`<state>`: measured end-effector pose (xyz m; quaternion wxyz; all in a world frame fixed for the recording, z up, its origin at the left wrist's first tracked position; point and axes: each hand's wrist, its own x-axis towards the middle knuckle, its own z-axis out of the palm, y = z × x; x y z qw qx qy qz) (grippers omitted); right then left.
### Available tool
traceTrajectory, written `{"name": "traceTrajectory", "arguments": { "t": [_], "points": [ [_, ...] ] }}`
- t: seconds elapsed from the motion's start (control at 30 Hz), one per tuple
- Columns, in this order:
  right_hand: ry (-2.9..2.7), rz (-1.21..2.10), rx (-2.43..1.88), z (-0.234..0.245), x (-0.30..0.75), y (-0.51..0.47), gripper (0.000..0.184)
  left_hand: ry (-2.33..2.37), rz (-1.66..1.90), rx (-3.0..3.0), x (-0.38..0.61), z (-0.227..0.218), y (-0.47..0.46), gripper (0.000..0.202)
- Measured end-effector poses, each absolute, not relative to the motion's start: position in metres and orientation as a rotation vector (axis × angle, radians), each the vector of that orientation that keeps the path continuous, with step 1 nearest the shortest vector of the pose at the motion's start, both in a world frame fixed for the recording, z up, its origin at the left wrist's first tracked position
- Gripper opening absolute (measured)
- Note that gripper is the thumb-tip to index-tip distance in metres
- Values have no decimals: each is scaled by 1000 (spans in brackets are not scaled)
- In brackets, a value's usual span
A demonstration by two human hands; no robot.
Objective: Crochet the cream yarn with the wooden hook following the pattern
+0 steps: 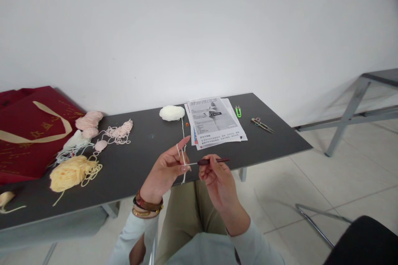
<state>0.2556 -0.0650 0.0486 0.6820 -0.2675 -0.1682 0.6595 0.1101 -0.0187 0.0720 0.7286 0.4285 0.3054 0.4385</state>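
Pinching crochet hook [204, 162] in right hand [220, 180], yarn [183, 126] in forefinger-raised left hand [162, 172]

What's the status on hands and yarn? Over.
Left hand: pinching white yarn. Right hand: holding dark-handled hook, shaft toward left hand. Papers beyond, not in the way.

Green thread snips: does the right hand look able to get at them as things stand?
Probably yes, reaching forward: the green thread snips lie uncovered beside the printed sheets, with nothing seemingly blocking the way, though the right hand holds a crochet hook it might need to set down.
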Motion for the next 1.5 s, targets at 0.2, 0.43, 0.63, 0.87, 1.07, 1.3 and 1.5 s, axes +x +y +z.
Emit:
{"name": "traceTrajectory", "arguments": {
  "t": [0.2,0.43,0.63,0.87,1.07,1.3,1.5],
  "points": [
    [-423,1403,-646,47,250,-63,18,785,921,1024,113,66,-21,59],
    [-415,1388,-648,42,252,-57,16,780,941,1024,112,66,-16,68],
    [-379,1423,-647,38,254,-55,16,748,949,984,114,67,-14,82],
    [-330,1424,-659,34,256,-52,19,792,921,1056,113,60,-16,69],
    [-461,1342,-707,32,257,-50,17,866,940,1185,114,64,-18,71],
    [-482,1320,-743,29,255,-49,17,912,961,1229,113,66,-21,74],
    [-531,1286,-781,29,255,-49,20,984,965,1283,111,67,-22,73]
  ]
}}
